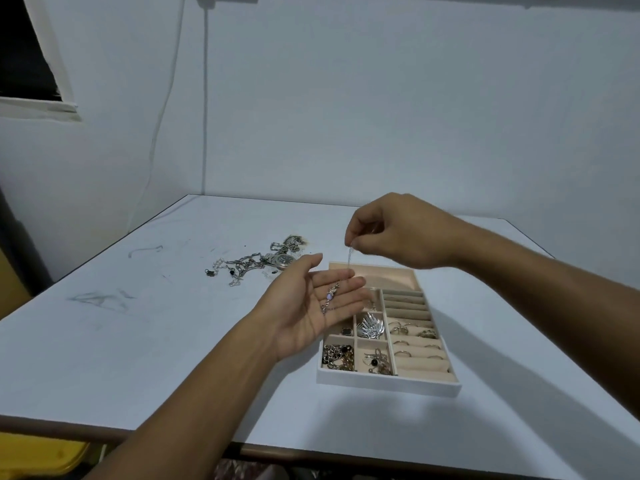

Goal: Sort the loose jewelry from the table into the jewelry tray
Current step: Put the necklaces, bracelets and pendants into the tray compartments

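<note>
While the right hand (398, 233) pinches the top end of a thin silver chain necklace with a pale stone pendant (331, 295) between thumb and forefinger, the rest of it hangs straight down into the left hand (304, 306), which lies palm up with its fingers (346, 289) spread flat and apart, cradling the pendant without closing on it. Both hands hover just above the far left corner of the white rectangular jewelry tray with beige velvet compartments (388, 382), which sits on the pale blue tabletop (138, 358) at about three o'clock from the left palm. Its small cells already hold a silver fan-shaped brooch (370, 325), a heap of dark chains (337, 356) and several rings (412, 332) pushed into the ring rolls; the long compartment at the tray's twelve o'clock edge looks bare. A tangle of loose grey chains and a wristwatch (256, 263) still waits on the tabletop at about eleven o'clock from the left hand.

To my eye the necklace is very light, limp and slippery, quick to knot or snag on itself. Holding it high near one end lets it hang untangled; the pendant, the only weight, seems best supported from below, then lowered first so the chain coils after it
</note>
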The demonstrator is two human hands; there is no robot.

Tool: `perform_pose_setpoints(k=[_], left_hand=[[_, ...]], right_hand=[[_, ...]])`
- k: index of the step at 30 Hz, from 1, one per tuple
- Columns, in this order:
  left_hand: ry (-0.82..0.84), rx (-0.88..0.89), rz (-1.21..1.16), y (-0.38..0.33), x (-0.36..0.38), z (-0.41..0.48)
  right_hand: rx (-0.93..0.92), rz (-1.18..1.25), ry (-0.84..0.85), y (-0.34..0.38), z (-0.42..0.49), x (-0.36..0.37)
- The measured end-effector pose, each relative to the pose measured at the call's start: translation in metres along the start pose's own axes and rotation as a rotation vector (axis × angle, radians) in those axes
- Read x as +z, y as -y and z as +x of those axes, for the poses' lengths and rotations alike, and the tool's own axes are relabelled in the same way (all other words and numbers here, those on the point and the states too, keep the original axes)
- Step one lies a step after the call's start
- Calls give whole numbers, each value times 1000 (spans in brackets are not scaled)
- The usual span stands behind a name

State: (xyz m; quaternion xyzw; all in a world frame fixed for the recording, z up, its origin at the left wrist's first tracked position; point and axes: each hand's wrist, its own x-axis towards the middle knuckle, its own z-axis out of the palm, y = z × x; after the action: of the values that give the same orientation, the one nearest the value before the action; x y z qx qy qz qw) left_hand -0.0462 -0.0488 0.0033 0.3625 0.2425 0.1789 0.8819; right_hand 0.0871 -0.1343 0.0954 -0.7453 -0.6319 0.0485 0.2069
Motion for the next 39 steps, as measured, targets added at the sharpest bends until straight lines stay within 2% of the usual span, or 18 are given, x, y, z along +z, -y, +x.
perform_pose_setpoints(k=[5, 27, 39], left_hand=[[1, -28, 37, 6, 5, 3], [30, -85, 419, 16, 20, -5], [31, -67, 448, 24, 23, -11]], right_hand=[[-36, -22, 23, -12, -16, 14], [31, 43, -67, -34, -58, 47], [56, 66, -48, -36, -71, 61]])
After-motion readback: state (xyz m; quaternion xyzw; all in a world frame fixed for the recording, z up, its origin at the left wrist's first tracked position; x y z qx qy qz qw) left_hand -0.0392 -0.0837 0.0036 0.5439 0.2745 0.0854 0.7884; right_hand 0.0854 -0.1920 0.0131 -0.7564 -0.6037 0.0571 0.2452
